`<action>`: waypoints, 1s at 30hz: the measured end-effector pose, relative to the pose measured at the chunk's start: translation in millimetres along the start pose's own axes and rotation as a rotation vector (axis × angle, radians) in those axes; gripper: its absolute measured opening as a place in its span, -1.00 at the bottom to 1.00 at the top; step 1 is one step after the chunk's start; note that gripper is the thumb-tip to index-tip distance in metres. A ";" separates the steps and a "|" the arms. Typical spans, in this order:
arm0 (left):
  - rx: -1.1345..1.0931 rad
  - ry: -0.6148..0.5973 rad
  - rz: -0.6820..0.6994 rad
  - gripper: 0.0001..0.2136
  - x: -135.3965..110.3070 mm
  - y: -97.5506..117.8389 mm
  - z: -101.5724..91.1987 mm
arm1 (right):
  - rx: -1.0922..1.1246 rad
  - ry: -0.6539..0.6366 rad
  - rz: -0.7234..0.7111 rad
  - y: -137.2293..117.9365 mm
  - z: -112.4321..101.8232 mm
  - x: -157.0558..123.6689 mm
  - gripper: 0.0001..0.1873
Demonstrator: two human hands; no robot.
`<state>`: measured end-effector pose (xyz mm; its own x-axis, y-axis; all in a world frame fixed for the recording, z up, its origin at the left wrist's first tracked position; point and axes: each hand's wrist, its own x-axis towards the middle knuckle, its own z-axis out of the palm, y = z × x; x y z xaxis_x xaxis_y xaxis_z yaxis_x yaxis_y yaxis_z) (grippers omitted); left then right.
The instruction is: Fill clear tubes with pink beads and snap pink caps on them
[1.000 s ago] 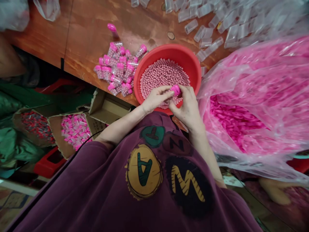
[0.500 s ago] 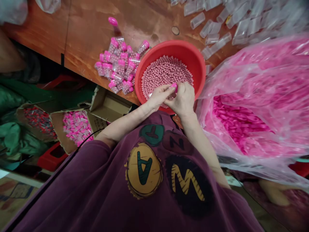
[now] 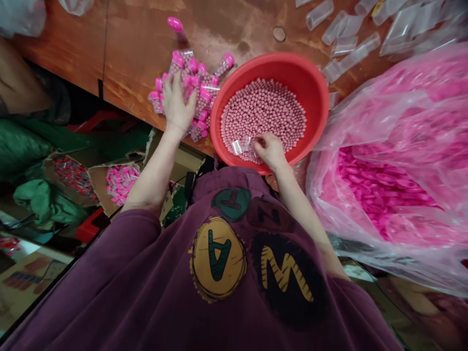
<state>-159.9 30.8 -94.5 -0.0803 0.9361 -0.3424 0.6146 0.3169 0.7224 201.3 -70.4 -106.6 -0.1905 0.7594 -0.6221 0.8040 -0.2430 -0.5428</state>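
"Overlapping the heap of small clear plastic bottles (image 3: 205, 92) with bright pink caps and pink filling, which hand appears at upper left?"

"The left hand (image 3: 178, 108). Its fingers stand parted, the thumb well out from them; whether the fingertips touch a bottle cannot be told."

"Where do these bottles lie?"

"On the orange-brown wooden table (image 3: 135, 58), just beside the round red plastic bowl (image 3: 316, 97)."

"And the right hand (image 3: 272, 150)?"

"It is inside the bowl's near edge, over loose round pink beads (image 3: 263, 109). Thumb and fingers are bent, nearly together, next to clear plastic containers (image 3: 237, 147) lying on the beads; whether they grip one cannot be told."

"What occupies the right side?"

"Clear plastic tubes (image 3: 343, 46), scattered on the table; nearer, a translucent plastic bag (image 3: 402, 131) gapes around glossy hot-pink plastic pieces (image 3: 380, 190)."
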 end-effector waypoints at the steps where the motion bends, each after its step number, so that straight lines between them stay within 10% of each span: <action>1: 0.101 0.017 -0.029 -0.40 -0.3 4.4 -1.0 | -0.037 -0.059 -0.029 -3.6 3.3 5.2 -0.53; 9: 0.310 -0.331 0.120 -0.59 -40.0 87.4 56.0 | 0.309 -0.077 0.214 -12.5 26.0 23.0 -0.25; 14: 0.246 -0.520 0.242 -0.60 -40.3 94.0 78.4 | 0.787 -0.013 0.357 -9.5 6.2 16.7 -0.41; 20: 0.086 -0.954 0.376 -0.56 -35.6 90.2 118.1 | 1.039 -0.273 0.288 -16.8 -29.2 7.8 -0.60; 26: 0.190 -1.155 0.361 -0.56 -8.5 93.1 121.1 | 0.951 -0.232 0.302 -6.0 -25.0 6.5 -0.35; 30: 0.385 -0.999 0.376 -0.68 5.7 94.4 120.1 | 0.489 0.059 0.246 -0.5 -17.2 -4.0 -0.45</action>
<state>-8.1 47.8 -100.4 0.7164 0.3667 -0.5936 0.6820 -0.1883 0.7067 211.4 -62.9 -94.1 0.0136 0.6738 -0.7388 0.4628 -0.6592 -0.5927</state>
